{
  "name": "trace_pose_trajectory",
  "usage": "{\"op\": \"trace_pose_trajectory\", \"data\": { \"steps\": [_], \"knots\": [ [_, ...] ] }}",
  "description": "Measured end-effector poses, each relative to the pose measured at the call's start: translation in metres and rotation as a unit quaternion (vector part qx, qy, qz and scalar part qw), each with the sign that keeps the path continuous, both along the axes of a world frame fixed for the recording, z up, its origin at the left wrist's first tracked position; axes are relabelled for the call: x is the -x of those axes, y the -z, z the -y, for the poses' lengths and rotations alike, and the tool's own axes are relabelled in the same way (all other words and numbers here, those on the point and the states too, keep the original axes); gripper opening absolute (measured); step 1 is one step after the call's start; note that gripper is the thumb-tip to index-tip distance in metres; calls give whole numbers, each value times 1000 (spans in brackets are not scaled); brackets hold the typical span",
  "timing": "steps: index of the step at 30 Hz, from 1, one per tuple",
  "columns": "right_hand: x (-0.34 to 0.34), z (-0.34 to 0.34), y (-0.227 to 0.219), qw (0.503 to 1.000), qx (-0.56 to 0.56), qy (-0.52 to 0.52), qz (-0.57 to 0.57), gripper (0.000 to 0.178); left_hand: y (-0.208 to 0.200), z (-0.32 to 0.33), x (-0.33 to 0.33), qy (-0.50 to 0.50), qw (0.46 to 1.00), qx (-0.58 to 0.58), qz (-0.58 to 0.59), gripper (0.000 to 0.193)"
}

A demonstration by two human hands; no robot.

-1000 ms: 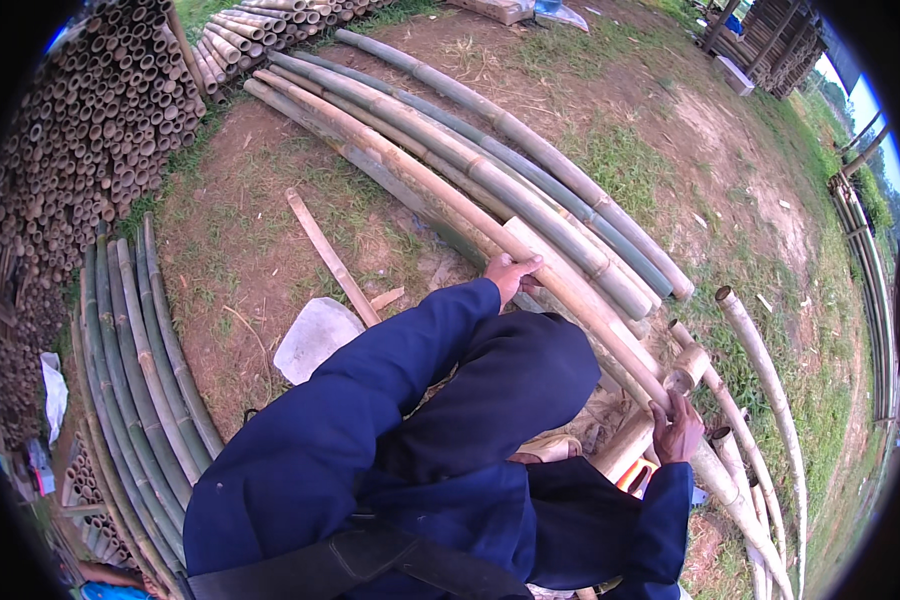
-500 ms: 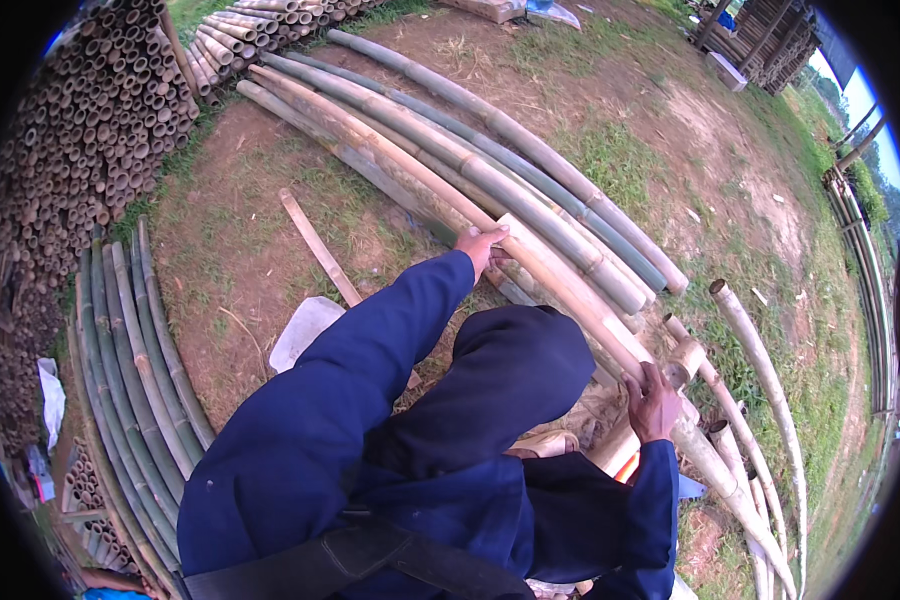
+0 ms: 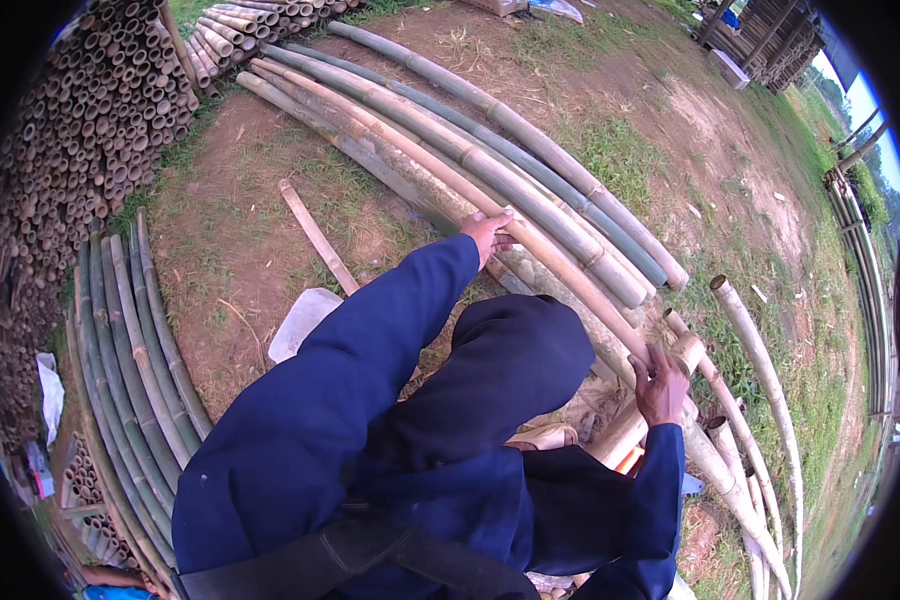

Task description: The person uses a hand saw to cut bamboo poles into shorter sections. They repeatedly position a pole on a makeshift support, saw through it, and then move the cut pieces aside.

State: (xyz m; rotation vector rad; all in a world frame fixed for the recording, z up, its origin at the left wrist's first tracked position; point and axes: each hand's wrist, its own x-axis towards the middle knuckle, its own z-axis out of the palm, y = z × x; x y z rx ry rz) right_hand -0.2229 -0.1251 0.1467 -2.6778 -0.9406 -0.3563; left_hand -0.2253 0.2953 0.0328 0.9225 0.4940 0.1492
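A long tan bamboo pole [image 3: 582,287] runs slantwise in front of me, from the upper left down to the right. Near its middle my left hand [image 3: 485,237] is closed round it, thumb on top. Further right, my right hand [image 3: 660,388] grips it near its near end, and the fingers partly hide that end. Beneath and beside this pole lie several thicker bamboo poles [image 3: 530,160]. Just past my right hand a cut bamboo piece [image 3: 687,350] lies crosswise. My bent knee is between my arms, close below the held pole.
Green bamboo poles [image 3: 145,340] lie in a row at the left, below a tall stack of cut bamboo [image 3: 110,120]. A flat bamboo strip [image 3: 317,235] and a whitish sheet-like object [image 3: 302,322] lie on the ground. More poles [image 3: 765,360] lie at the right.
The held pole has turned: its broad pale face no longer shows, and it looks narrower and browner. Both hands have shifted slightly up and away from me, still gripping it.
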Motion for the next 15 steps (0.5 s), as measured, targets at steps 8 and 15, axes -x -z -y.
{"op": "trace_pose_trajectory", "data": {
  "steps": [8, 15],
  "knots": [
    [-14, 17, 47, 991, -18, 52, -122, 43, 15, 0, -23, 113, 970, -81, -200, 48],
    [-32, 31, 80, 980, -18, 90, -176, 44, -26, 50, -12, 225, 685, -690, -67, 50]
  ]
}}
